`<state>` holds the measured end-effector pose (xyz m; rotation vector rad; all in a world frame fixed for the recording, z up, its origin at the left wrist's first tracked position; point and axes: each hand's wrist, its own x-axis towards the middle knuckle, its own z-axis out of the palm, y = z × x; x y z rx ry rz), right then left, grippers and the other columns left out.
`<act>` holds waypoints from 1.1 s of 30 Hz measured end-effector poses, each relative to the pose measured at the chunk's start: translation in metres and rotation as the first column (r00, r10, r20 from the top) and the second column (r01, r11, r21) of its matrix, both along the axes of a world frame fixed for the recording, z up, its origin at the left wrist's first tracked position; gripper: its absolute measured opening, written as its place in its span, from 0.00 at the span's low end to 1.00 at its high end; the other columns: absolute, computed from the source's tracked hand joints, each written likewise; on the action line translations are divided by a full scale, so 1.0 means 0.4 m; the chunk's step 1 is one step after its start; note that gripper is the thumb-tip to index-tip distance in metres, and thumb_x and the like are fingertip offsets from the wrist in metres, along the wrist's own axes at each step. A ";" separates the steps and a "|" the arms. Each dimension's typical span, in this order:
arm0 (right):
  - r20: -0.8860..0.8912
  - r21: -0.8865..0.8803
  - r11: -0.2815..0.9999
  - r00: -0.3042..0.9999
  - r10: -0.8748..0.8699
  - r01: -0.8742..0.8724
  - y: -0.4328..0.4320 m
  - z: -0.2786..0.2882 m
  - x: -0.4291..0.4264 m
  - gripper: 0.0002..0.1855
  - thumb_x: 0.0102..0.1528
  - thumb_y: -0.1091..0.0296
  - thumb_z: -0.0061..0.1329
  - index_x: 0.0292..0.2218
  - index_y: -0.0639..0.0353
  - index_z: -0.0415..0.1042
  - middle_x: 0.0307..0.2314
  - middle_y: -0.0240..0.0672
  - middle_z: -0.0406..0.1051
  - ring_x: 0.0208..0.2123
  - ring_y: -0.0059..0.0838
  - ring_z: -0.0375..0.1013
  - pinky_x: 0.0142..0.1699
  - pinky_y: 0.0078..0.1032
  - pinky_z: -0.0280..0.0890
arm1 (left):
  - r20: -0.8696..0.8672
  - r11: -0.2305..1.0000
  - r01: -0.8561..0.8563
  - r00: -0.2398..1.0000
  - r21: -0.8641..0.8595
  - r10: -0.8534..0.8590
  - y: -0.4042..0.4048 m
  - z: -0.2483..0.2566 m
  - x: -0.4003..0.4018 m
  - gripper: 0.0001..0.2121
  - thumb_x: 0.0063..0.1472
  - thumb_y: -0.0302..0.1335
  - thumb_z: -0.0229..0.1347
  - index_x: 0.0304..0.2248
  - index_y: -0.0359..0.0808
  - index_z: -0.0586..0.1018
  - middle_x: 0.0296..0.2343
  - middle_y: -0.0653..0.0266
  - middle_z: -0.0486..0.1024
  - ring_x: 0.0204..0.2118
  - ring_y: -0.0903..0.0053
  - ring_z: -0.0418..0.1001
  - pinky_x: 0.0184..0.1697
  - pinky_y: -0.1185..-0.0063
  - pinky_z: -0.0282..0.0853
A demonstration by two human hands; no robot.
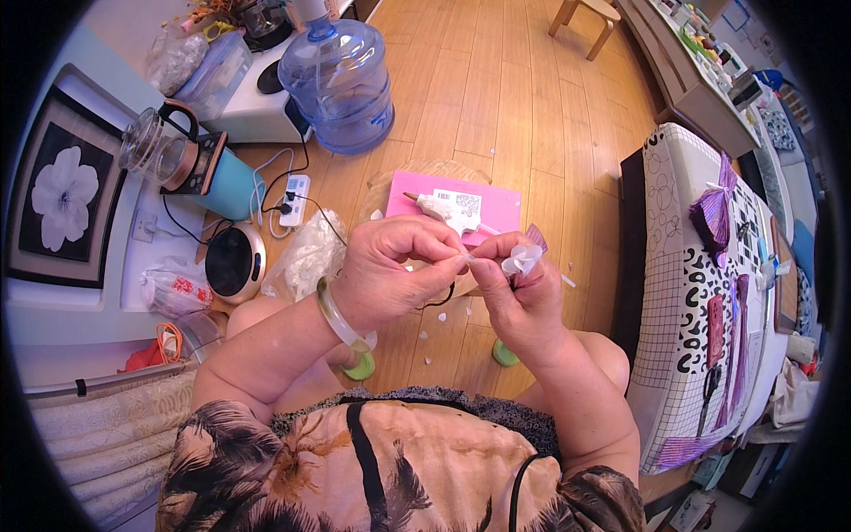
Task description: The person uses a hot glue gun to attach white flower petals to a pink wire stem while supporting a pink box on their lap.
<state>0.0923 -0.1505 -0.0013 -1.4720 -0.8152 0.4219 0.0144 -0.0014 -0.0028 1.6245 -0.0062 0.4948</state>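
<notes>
My left hand (399,263) pinches a small translucent white piece (469,258) between thumb and forefinger. The thumb and forefinger of my right hand (525,299) meet it there, fingertip to fingertip. Also held in my right hand is a small flower of white petals (522,259), partly hidden by the fingers. A bit of purple pleated material (536,238) shows behind that hand. Just beyond my hands, a white hot glue gun (447,210) lies on a pink box (409,193) that bears a printed code. My left hand hides part of the box's near edge.
The box rests on a round wooden stool (372,193). A plastic bag of white pieces (306,259) and a power strip (294,203) lie to the left. Scissors (710,392) and purple pleated strips (736,352) lie on the cloth-covered table (665,286) at right.
</notes>
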 end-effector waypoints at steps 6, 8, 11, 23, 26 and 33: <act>0.066 0.004 1.000 0.998 -0.010 0.010 0.004 -0.001 0.003 0.02 0.52 0.76 0.44 0.28 0.64 0.66 0.20 0.32 0.68 0.22 0.16 0.66 0.27 0.15 0.61 | -0.022 0.997 -0.003 1.000 -0.081 0.001 -0.004 -0.007 -0.002 0.06 0.46 0.13 0.55 0.20 0.32 0.72 0.24 0.58 0.74 0.26 0.79 0.73 0.29 0.82 0.71; 0.074 0.003 1.000 0.997 -0.016 0.016 0.005 0.000 0.002 0.02 0.52 0.76 0.44 0.28 0.64 0.66 0.20 0.32 0.68 0.22 0.16 0.66 0.26 0.15 0.61 | -0.037 0.993 -0.003 0.999 -0.114 -0.001 -0.006 -0.004 -0.004 0.06 0.46 0.13 0.55 0.20 0.32 0.72 0.25 0.58 0.74 0.26 0.79 0.73 0.30 0.81 0.71; 0.080 -0.009 1.000 0.997 -0.024 0.025 0.006 0.004 -0.001 0.03 0.52 0.75 0.44 0.28 0.64 0.66 0.19 0.32 0.68 0.21 0.15 0.65 0.26 0.15 0.60 | -0.053 0.988 -0.003 0.999 -0.153 -0.005 -0.008 0.001 -0.006 0.06 0.46 0.13 0.55 0.20 0.32 0.72 0.25 0.58 0.74 0.27 0.78 0.73 0.30 0.81 0.71; 0.051 0.005 0.998 0.997 -0.056 0.056 0.005 -0.005 0.003 0.04 0.52 0.74 0.44 0.26 0.64 0.65 0.18 0.28 0.64 0.19 0.13 0.60 0.23 0.14 0.57 | -0.063 0.992 0.019 0.998 -0.126 -0.027 -0.009 0.008 -0.005 0.06 0.45 0.13 0.56 0.21 0.31 0.74 0.27 0.57 0.73 0.31 0.78 0.72 0.34 0.82 0.70; 0.042 0.016 0.999 0.998 -0.052 0.051 0.007 -0.007 0.002 0.04 0.52 0.74 0.44 0.26 0.64 0.65 0.18 0.28 0.64 0.19 0.12 0.60 0.23 0.14 0.56 | -0.043 0.994 0.022 0.999 -0.104 -0.026 -0.005 -0.006 -0.006 0.06 0.45 0.13 0.56 0.22 0.31 0.74 0.27 0.57 0.73 0.30 0.78 0.73 0.34 0.82 0.70; 0.030 0.032 0.998 0.998 -0.048 0.047 0.015 -0.010 -0.005 0.03 0.52 0.75 0.44 0.27 0.64 0.65 0.18 0.30 0.67 0.19 0.12 0.62 0.23 0.14 0.57 | -0.038 0.990 -0.013 0.999 -0.141 0.008 -0.009 -0.008 -0.008 0.05 0.46 0.13 0.55 0.21 0.31 0.73 0.26 0.59 0.73 0.27 0.79 0.73 0.31 0.81 0.71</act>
